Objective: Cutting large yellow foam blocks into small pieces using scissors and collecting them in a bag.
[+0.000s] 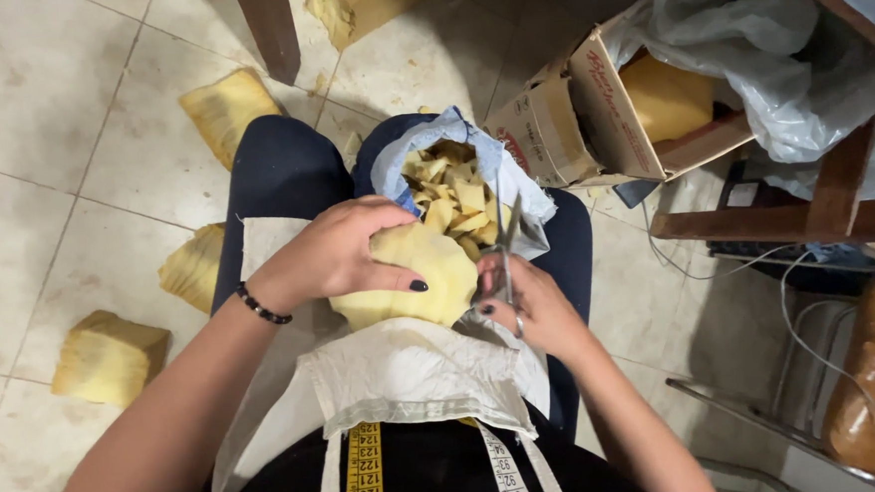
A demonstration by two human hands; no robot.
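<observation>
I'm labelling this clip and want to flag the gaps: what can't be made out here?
All in the head view:
- Scissors: handles hidden inside the right hand.
- Foam piece: its left part covered by the left hand.
- Bag of foam scraps: bottom hidden by the foam piece.
- Cardboard box: inside blocked by plastic sheeting.

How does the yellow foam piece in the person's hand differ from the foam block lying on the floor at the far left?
The foam piece is rounded at its edges and held in the left hand over the lap; the floor block is squarish, with ridged sides, and lies untouched on the tiles. The held piece sits beside the scissors; the block lies alone. Both are the same pale yellow.
</observation>
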